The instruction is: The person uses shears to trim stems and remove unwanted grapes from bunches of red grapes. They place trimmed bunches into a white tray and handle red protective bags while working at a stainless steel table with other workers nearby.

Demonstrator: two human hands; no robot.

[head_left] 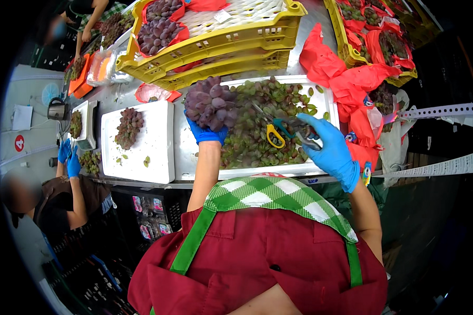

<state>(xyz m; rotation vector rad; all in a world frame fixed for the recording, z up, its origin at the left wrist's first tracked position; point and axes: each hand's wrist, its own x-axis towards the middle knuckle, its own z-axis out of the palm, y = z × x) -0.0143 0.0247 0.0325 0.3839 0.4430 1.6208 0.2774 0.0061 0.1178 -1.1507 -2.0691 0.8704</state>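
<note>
My left hand (pixel 207 134), in a blue glove, cups a large bunch of purple grapes (pixel 211 103) from below. Its fingers are mostly hidden under the fruit. To the right, my gloved right hand (pixel 328 149) is closed around a dark grey scissors-like tool (pixel 307 135); its blades are hard to make out. Scissors with yellow and teal handles (pixel 275 135) lie just left of that hand, over a white tray (pixel 328 97). Loose green and reddish grapes (pixel 252 149) fill this tray beneath both hands.
A second white tray (pixel 160 142) holds a smaller grape bunch (pixel 129 128). Stacked yellow crates (pixel 215 50) stand behind, and another yellow crate (pixel 347 44) is far right beside red wrapping (pixel 323 63). At left, a co-worker's gloved hands (pixel 71 159) are near a scale (pixel 88 126).
</note>
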